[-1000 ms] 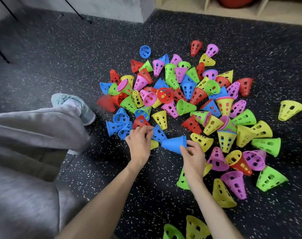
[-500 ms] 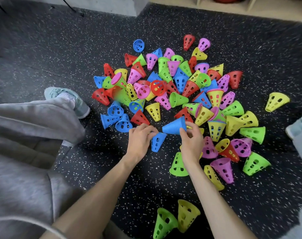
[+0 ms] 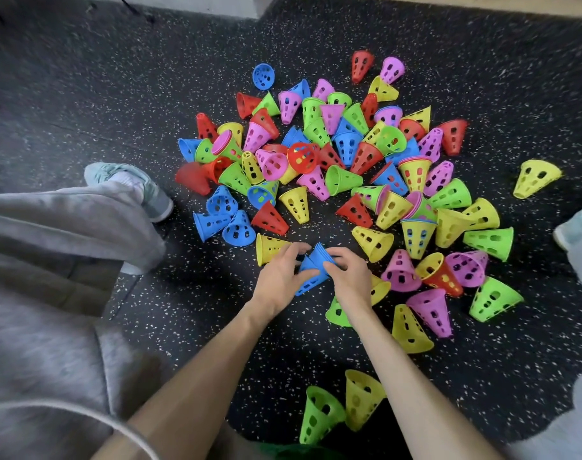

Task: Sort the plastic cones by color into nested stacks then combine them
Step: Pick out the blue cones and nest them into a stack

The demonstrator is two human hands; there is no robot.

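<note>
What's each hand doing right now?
Left hand: grips the blue cone stack.
Right hand: pinches the same stack's wide end.

Person is wearing loose light-grey trousers [image 3: 50,227] of soft fleece-like fabric and pale mint-green trainers [image 3: 143,187] (white sock [image 3: 125,177] showing at the ankle). Both forearms are showing bare, no sleeves, watch or rings visible. A green garment edge [image 3: 283,451] is showing at bottom frame.

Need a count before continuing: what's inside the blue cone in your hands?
Another blue cone is nested in the outer blue cone. Both hands cover the rest, so any more are hidden.
</note>
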